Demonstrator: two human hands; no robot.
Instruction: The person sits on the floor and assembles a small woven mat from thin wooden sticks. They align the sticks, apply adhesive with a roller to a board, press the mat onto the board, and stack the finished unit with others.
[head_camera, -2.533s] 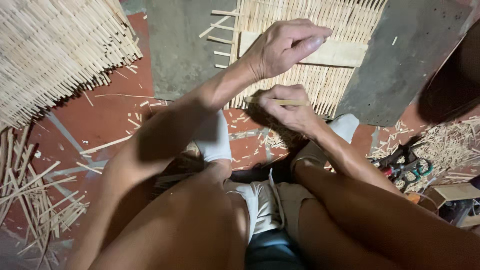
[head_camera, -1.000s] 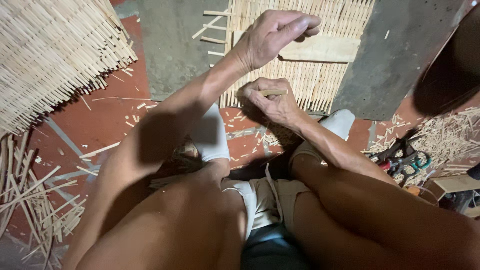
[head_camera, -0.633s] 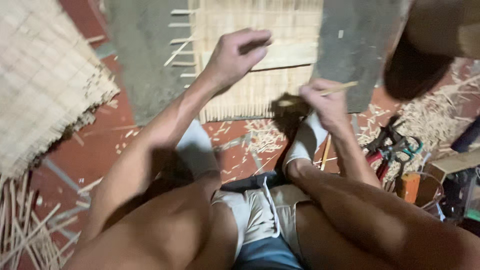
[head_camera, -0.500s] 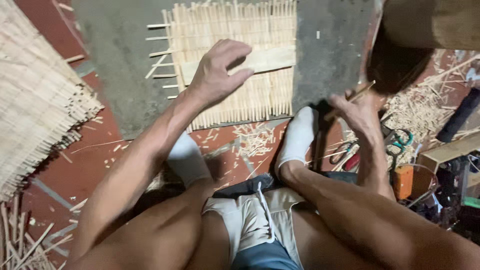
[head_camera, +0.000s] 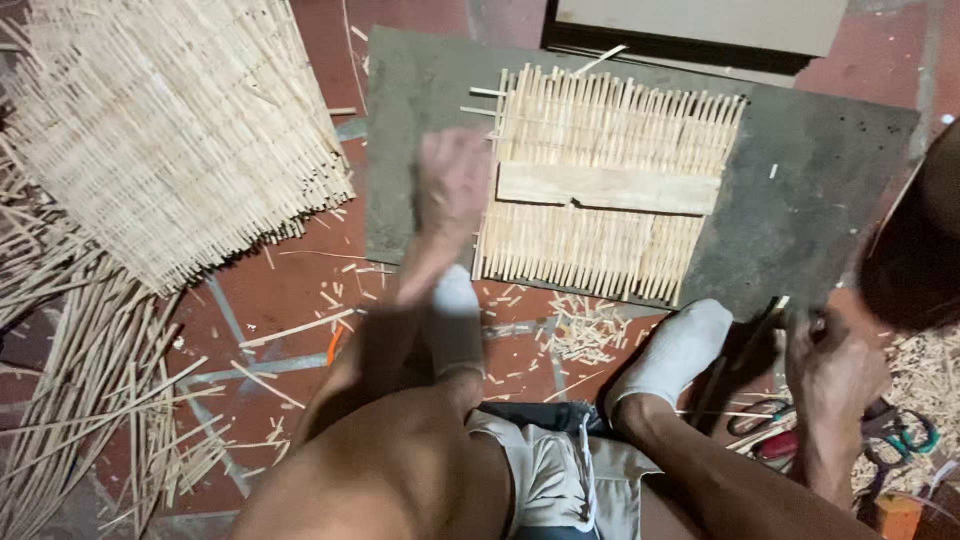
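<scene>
Woven bamboo mat (head_camera: 610, 190) lies flat on the grey board (head_camera: 830, 200), straight ahead of the seated person, its slats running away from the body and a flat wooden batten (head_camera: 608, 187) laid crosswise over its middle, long axis left to right. From the head camera: the left hand (head_camera: 450, 195) hovers right at the mat's left edge, blurred with motion, fingers seeming loosely curled toward the batten's near end; whether it touches the weave I cannot tell. That hand is clearly the nearer one to the mat. The right hand (head_camera: 835, 370) sits low and well apart, off the board's front right corner, closed around a thin bamboo stick (head_camera: 755, 335) that slants up toward the board. So the mat lies up and to the left of the right hand, and immediately to the right of the left hand. Both white-socked feet (head_camera: 670, 360) rest just short of the board's front edge. Scissors (head_camera: 900, 435) lie on the floor by the right wrist. A larger woven panel (head_camera: 180, 130) and loose bamboo strips (head_camera: 90, 390) lie off to the left.
</scene>
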